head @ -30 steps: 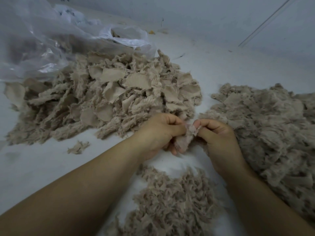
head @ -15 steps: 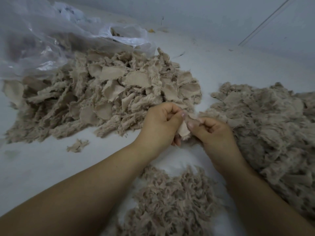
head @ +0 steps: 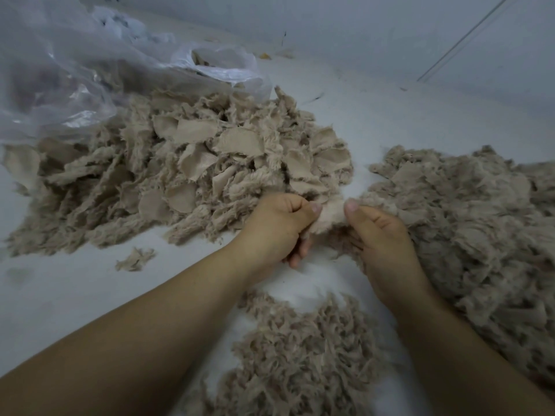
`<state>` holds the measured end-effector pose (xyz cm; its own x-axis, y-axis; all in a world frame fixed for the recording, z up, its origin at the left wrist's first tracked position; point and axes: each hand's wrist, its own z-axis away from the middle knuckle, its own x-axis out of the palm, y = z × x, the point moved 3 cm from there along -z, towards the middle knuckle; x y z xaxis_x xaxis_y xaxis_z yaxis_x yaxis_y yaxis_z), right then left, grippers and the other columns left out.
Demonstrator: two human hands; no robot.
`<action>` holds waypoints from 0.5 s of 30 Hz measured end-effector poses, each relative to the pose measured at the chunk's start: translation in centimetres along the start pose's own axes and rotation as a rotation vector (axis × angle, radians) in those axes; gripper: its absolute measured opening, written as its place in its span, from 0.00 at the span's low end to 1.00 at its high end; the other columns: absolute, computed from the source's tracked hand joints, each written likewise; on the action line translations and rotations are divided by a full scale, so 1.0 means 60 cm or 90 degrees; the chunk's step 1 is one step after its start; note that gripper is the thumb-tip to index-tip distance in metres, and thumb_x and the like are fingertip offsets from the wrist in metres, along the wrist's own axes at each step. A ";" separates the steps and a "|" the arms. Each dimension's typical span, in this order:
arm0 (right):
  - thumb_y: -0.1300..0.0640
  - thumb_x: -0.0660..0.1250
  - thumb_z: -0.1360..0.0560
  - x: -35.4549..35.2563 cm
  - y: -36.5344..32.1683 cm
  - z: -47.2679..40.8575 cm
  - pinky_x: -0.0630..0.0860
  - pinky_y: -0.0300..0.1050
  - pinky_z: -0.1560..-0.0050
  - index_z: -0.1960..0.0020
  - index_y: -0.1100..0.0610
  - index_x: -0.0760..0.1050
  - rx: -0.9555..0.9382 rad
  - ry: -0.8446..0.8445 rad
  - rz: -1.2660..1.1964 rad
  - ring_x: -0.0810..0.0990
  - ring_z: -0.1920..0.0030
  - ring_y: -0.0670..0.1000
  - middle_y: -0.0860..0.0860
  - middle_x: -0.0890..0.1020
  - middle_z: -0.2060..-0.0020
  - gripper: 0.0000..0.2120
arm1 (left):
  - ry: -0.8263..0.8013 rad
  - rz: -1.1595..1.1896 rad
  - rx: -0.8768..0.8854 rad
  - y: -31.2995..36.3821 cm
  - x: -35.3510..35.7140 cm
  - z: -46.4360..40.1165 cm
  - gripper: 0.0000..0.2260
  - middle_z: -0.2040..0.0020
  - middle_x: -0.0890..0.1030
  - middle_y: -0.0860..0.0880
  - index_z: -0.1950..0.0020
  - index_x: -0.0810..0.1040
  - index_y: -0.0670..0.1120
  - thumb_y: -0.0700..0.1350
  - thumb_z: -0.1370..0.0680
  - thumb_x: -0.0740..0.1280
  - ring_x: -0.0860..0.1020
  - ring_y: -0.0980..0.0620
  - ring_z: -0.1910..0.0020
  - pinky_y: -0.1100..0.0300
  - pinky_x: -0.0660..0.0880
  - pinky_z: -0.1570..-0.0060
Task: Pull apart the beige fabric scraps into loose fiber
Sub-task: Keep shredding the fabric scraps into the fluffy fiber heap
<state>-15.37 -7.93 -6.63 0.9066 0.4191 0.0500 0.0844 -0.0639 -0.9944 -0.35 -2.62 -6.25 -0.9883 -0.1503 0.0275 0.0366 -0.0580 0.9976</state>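
A: Head view. What do the hands have?

B: Left hand (head: 280, 225) and right hand (head: 380, 235) each pinch one side of a single beige fabric scrap (head: 330, 216), thumbs on top, fingers curled beneath. The scrap is stretched between them, fuzzy side up, above the white bench (head: 75, 295).

A: The supply?

B: Pile of beige scraps (head: 192, 175) just behind the left hand, spilling from a clear plastic bag (head: 66, 76) at far left. One stray scrap (head: 135, 259) lies apart, near the pile's front edge.

A: Worked material?

B: Large mound of loose fiber (head: 468, 223) at right, touching the right hand. A smaller fiber heap (head: 300, 355) lies on the bench between the forearms.
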 end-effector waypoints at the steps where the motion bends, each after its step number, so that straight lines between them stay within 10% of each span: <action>1: 0.48 0.69 0.23 0.002 0.001 -0.001 0.82 0.60 0.54 0.55 0.62 0.83 -0.006 -0.004 0.015 0.83 0.58 0.66 0.67 0.83 0.59 0.16 | 0.012 0.011 0.009 0.001 -0.001 0.001 0.14 0.76 0.73 0.44 0.60 0.75 0.40 0.46 0.17 0.62 0.66 0.49 0.82 0.63 0.62 0.80; 4: 0.52 0.70 0.26 0.000 0.007 -0.005 0.79 0.45 0.66 0.64 0.54 0.83 -0.014 0.003 0.052 0.79 0.67 0.56 0.59 0.82 0.67 0.10 | 0.054 0.026 0.045 0.008 -0.006 0.001 0.14 0.77 0.71 0.45 0.59 0.76 0.39 0.44 0.17 0.62 0.65 0.50 0.81 0.64 0.62 0.81; 10: 0.59 0.68 0.22 -0.006 0.013 -0.003 0.82 0.51 0.57 0.61 0.57 0.84 0.043 0.031 -0.058 0.83 0.61 0.58 0.64 0.84 0.60 0.10 | 0.086 0.037 0.076 0.003 -0.003 0.001 0.14 0.78 0.70 0.46 0.56 0.74 0.33 0.43 0.17 0.60 0.62 0.51 0.81 0.63 0.60 0.80; 15: 0.64 0.60 0.21 -0.010 0.007 -0.005 0.82 0.47 0.55 0.72 0.54 0.77 0.063 0.105 -0.120 0.77 0.72 0.45 0.47 0.74 0.77 0.21 | 0.127 0.187 0.074 0.016 -0.010 -0.009 0.19 0.80 0.67 0.47 0.65 0.78 0.40 0.44 0.16 0.59 0.60 0.52 0.84 0.65 0.56 0.81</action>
<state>-15.75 -8.49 -7.04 0.9346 0.2608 0.2420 0.2249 0.0940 -0.9698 0.38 -3.13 -5.33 -0.8896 -0.3334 0.3121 0.2856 0.1272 0.9499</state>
